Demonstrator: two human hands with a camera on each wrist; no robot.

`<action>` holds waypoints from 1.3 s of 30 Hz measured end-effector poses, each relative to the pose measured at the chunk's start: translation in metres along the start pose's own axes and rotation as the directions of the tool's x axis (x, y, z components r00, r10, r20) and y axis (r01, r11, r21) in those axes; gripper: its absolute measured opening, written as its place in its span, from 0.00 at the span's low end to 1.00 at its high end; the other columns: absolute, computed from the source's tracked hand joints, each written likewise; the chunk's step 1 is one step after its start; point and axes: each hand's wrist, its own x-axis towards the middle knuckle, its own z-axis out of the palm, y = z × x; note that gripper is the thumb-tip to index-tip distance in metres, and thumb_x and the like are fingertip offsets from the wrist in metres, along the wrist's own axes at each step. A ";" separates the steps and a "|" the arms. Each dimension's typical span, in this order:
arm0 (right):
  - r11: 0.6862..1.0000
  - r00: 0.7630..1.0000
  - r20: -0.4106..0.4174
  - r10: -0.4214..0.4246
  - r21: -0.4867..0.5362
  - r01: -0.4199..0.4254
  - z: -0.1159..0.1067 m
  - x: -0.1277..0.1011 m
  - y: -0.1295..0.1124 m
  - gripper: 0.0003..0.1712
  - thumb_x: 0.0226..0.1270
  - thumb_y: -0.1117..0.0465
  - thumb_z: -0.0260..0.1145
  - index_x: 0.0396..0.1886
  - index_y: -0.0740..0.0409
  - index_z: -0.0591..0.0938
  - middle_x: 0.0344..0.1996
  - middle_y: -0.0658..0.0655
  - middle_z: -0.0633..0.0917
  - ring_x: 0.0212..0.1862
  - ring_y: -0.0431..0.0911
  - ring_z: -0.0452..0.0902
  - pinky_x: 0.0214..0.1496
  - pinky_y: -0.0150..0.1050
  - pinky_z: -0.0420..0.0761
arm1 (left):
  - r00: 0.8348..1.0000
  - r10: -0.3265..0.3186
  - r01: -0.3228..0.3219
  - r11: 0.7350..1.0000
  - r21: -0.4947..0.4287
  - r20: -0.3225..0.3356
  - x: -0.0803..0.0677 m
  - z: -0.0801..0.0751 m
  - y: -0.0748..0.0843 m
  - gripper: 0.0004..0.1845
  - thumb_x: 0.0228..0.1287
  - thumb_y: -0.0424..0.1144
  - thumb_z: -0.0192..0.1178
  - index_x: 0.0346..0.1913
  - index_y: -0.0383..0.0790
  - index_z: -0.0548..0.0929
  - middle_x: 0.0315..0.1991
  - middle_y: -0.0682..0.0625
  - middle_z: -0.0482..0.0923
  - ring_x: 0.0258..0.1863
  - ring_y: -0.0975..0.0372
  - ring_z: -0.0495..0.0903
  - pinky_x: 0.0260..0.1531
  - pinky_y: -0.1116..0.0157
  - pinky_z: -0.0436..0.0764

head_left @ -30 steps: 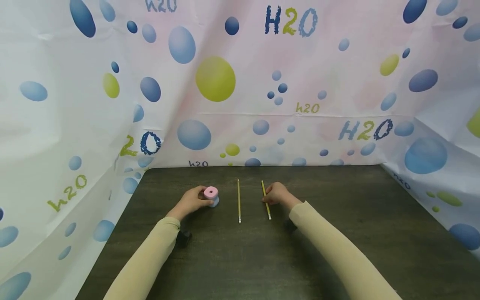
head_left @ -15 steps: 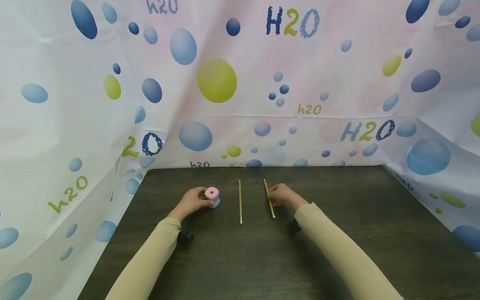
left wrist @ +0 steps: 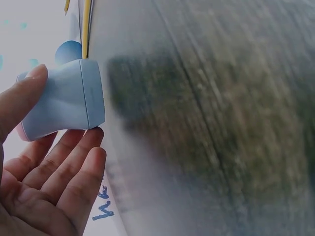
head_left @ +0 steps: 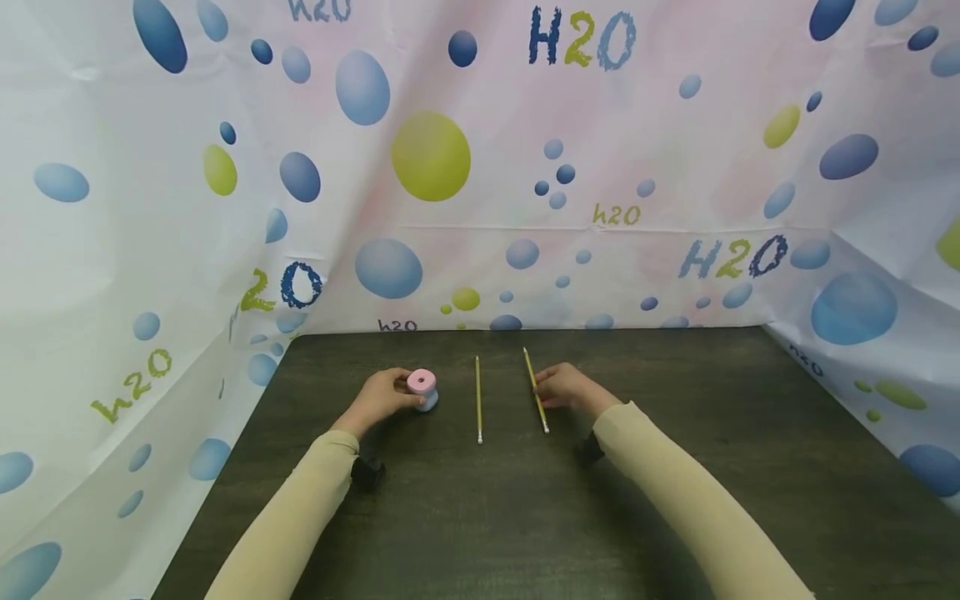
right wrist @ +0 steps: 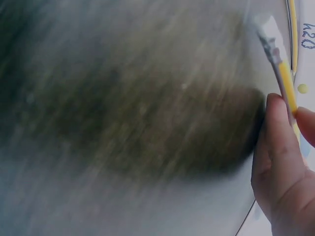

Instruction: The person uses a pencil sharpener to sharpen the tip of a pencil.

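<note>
Now | sharpener point(head_left: 422, 387) in left fingers point(head_left: 393, 393) | pencil point(head_left: 536, 390) pinched by right fingers point(head_left: 549, 390)

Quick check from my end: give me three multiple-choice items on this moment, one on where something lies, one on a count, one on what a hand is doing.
1. Where does the free pencil lie?
A. Between the sharpener and the held pencil
B. Right of the right hand
C. On top of the sharpener

2. How many pencils are on the table?
A. One
B. Two
C. Four

3. What is the left hand doing?
A. Lying flat on the table, holding nothing
B. Holding a pencil
C. Holding the sharpener

Answers:
1. A: in the head view it lies between the pink-topped sharpener and the pencil at the right hand.
2. B: two yellow pencils show, side by side.
3. C: the left wrist view shows thumb and fingers round the pale blue body.
</note>
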 end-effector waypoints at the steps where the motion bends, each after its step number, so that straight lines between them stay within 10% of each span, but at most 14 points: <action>1: 1.000 1.000 0.000 -0.002 0.002 0.002 0.000 0.000 0.000 0.24 0.76 0.72 0.57 0.69 0.77 0.71 0.60 0.73 0.78 0.59 0.58 0.81 0.60 0.46 0.86 | 1.000 0.001 -0.001 1.000 0.000 0.000 0.000 -0.001 0.000 0.32 0.63 0.41 0.73 0.65 0.26 0.76 0.60 0.32 0.81 0.60 0.43 0.82 0.62 0.46 0.81; 39: 0.992 0.993 0.023 -0.113 0.054 0.112 -0.005 -0.027 -0.019 0.29 0.80 0.67 0.54 0.76 0.73 0.63 0.68 0.76 0.74 0.70 0.64 0.74 0.70 0.50 0.80 | 0.998 0.062 -0.063 0.997 -0.052 -0.026 -0.014 -0.017 0.021 0.34 0.63 0.42 0.72 0.67 0.28 0.75 0.63 0.32 0.79 0.62 0.43 0.82 0.60 0.47 0.83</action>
